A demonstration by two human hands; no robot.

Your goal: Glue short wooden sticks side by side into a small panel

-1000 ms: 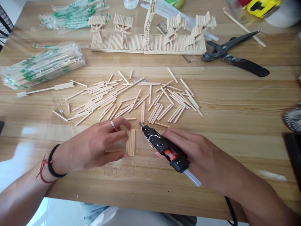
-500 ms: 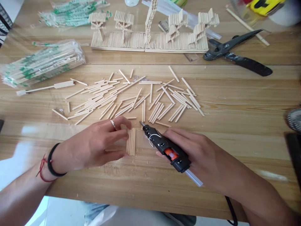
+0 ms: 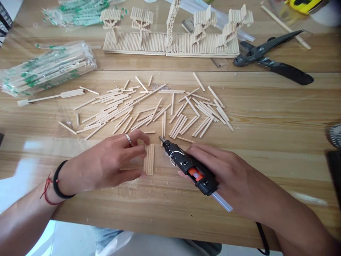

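Observation:
A small panel of glued stick pieces (image 3: 149,159) lies on the wooden table (image 3: 266,117) near its front edge. My left hand (image 3: 112,161) presses against the panel's left side with fingertips and thumb. A black hot glue gun (image 3: 190,167) with an orange trigger is gripped in my right hand (image 3: 229,174); its metal tip points up-left and hovers just right of the panel's top end. A clear glue stick pokes out of the gun's back. Several cut stick pieces (image 3: 149,110) lie scattered just beyond both hands.
At the back stands a stick model on a slatted base (image 3: 170,44). Black shears (image 3: 271,58) lie at the back right. Wrapped chopstick bundles (image 3: 50,71) sit at the left and far left. The glue gun's cord hangs off the front edge.
The hands and glue gun have hardly moved; only the view has shifted slightly, so everything on the table sits a little higher in the picture.

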